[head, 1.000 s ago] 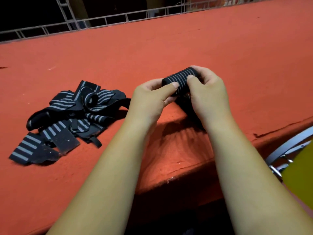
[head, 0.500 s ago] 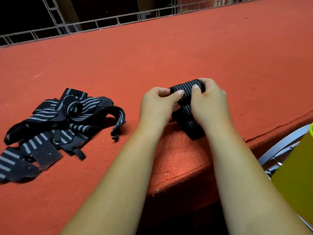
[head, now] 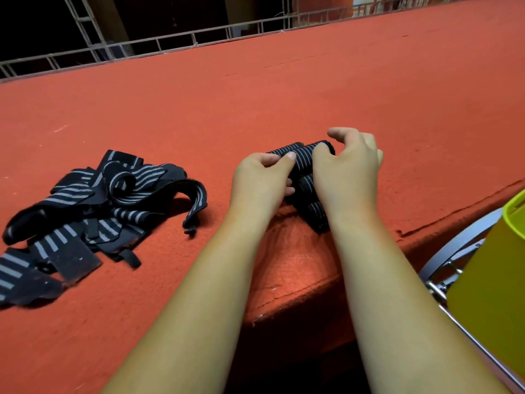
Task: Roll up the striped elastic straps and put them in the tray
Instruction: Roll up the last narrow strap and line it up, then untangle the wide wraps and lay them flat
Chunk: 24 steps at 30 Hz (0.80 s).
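Note:
A black elastic strap with grey stripes, partly rolled point(head: 302, 159), sits between my hands above the red table near its front edge. My left hand point(head: 260, 184) pinches the roll's left end with thumb and fingers. My right hand point(head: 348, 173) holds its right end with the thumb on the roll, while its index finger lifts off above. The strap's loose tail point(head: 315, 214) hangs down between my wrists onto the table. A yellow-green tray point(head: 500, 268) shows at the right edge, below table level.
A tangled pile of more striped straps point(head: 93, 211) lies on the red felt table point(head: 284, 95) to the left. A metal frame point(head: 454, 251) stands beside the tray at the right. A metal railing point(head: 170, 44) runs along the table's far edge.
The roll has grown thicker as both hands turned it, and the loose tail is shorter. My right index finger has lifted off the roll. The view shifted right, showing more of the tray.

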Available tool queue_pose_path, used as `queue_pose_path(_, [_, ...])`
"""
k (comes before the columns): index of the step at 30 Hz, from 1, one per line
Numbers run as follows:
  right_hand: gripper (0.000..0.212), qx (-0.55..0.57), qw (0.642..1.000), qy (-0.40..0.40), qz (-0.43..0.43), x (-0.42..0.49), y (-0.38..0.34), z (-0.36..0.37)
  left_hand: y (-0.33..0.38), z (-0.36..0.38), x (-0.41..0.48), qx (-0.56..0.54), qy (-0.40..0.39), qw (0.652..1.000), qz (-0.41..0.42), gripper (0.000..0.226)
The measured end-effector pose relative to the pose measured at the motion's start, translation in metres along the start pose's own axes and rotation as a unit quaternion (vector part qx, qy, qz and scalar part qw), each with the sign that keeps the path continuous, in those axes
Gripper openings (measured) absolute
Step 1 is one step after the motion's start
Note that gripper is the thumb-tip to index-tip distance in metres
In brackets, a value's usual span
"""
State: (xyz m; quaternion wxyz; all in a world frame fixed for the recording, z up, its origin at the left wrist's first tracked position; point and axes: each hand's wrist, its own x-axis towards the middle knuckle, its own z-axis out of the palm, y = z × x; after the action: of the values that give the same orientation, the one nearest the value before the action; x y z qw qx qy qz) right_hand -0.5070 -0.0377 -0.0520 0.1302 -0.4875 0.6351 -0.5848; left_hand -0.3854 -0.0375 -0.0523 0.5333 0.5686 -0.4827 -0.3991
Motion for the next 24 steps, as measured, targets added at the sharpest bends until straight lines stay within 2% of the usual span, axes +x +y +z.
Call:
queue_pose_path(3, [0.024, 0.046, 0.998, 0.036, -0.037, -0.009, -0.016, 0.004, 0.002, -0.016, -0.008, -0.006, -0.001, 1.0, 0.009, 0.015])
queue_pose_path(6, [0.019, 0.075, 0.994, 0.031, -0.075, -0.023, -0.035, 0.017, 0.006, -0.041, -0.015, 0.011, 0.0, 1.0, 0.014, 0.013])
queue_pose_path(13, [0.017, 0.123, 0.986, -0.059, -0.092, -0.06, -0.068, 0.065, 0.01, -0.115, -0.023, 0.036, 0.031, 0.999, 0.006, 0.017])
queue_pose_path(20, [0.018, 0.149, 0.971, -0.182, -0.033, -0.091, -0.093, 0.108, 0.009, -0.183, -0.027, 0.037, 0.067, 0.997, 0.001, 0.022])
queue_pose_path(24, [0.018, 0.152, 0.964, -0.219, -0.012, -0.111, -0.104, 0.13, 0.004, -0.217, -0.028, 0.032, 0.091, 0.995, -0.005, 0.023])
